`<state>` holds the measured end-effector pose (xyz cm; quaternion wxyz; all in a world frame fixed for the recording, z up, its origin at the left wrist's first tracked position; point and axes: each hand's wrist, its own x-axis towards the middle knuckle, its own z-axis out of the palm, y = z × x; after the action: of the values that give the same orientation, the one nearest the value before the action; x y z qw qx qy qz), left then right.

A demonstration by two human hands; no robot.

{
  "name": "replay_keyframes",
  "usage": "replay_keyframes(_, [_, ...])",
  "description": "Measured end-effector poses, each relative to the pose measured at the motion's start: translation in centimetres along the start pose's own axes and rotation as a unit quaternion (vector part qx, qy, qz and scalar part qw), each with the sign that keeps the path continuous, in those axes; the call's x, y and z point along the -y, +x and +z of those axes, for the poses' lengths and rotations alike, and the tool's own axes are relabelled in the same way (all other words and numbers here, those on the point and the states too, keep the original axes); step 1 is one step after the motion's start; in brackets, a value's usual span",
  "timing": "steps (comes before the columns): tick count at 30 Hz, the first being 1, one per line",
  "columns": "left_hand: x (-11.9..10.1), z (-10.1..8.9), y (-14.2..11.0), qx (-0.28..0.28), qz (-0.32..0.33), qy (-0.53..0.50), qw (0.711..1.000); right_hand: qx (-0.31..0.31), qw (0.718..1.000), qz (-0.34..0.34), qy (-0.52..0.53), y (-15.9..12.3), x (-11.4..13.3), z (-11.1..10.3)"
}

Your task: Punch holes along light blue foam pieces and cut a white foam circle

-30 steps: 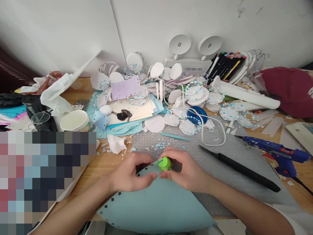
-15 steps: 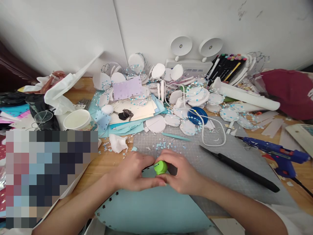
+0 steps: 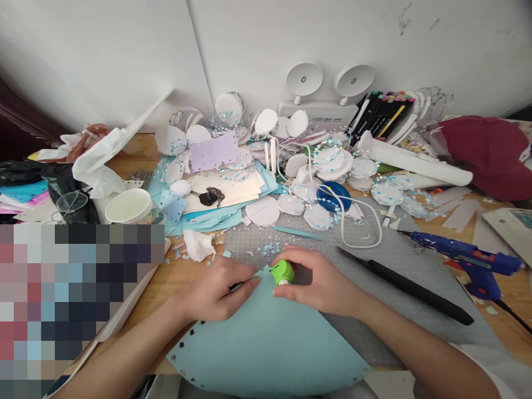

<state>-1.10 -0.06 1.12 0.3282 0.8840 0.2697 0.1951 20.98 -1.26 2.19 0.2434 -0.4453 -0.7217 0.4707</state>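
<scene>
A light blue paper sheet [image 3: 270, 343] with small star holes along its left edge lies on the grey cutting mat [image 3: 374, 266] in front of me. My right hand [image 3: 320, 282] is closed around a small green punch [image 3: 282, 272] set on the sheet's top corner. My left hand [image 3: 218, 288] pinches the sheet's edge just left of the punch, fingers pressed on the paper. Tiny blue star cut-outs [image 3: 270, 247] are scattered on the mat just beyond my hands.
A blue glue gun [image 3: 465, 259] and a long black tool [image 3: 411, 288] lie on the right. A heap of white discs [image 3: 328, 160], paper sheets, a white cord and markers [image 3: 384, 111] fills the back. A white cup [image 3: 128, 205] stands left.
The punch and my right hand shifted slightly right and up along the sheet's corner. The blue sheet moved a little, showing more of its pointed top edge.
</scene>
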Motion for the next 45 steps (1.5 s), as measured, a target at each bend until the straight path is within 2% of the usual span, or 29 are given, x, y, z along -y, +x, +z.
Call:
replay_keyframes(8, [0.1, 0.1, -0.1, -0.010, -0.006, -0.025, 1.000, 0.005, 1.000, -0.005, 0.010, 0.0, 0.0, 0.4])
replay_keyframes(11, [-0.4, 0.0, 0.3, -0.020, -0.042, -0.036, 0.998, 0.002, 1.000, -0.015, 0.010, -0.1, 0.0, 0.6])
replay_keyframes(14, [-0.9, 0.1, 0.6, 0.005, -0.086, -0.052, 0.995, 0.004, 0.999, -0.034, -0.002, -0.2, 0.0, 1.1])
replay_keyframes(17, [-1.2, 0.7, 0.6, 0.015, -0.103, -0.016, 0.994, 0.001, 0.999, -0.048, -0.026, -0.2, -0.2, 1.7])
replay_keyframes(22, [-1.0, 1.5, 0.2, 0.013, -0.067, 0.026, 0.997, 0.005, 0.998, -0.047, -0.030, 0.0, -0.6, 2.3])
replay_keyframes(27, [-0.6, 0.8, 0.1, 0.020, -0.062, 0.020, 0.998, 0.014, 0.999, -0.038, -0.008, 0.1, -0.5, 1.9])
replay_keyframes(35, [-0.2, 0.3, -0.3, -0.007, -0.019, 0.081, 0.997, 0.053, 0.998, 0.004, -0.041, 0.1, -0.5, 0.6])
replay_keyframes(38, [-0.3, 0.1, -0.2, -0.015, -0.023, 0.065, 0.998, 0.047, 0.997, -0.007, -0.057, 0.1, -0.6, 0.8])
replay_keyframes(45, [-1.5, 0.3, 0.2, -0.019, -0.134, -0.103, 0.985, 0.023, 0.997, -0.046, -0.056, -0.2, -0.7, 1.8])
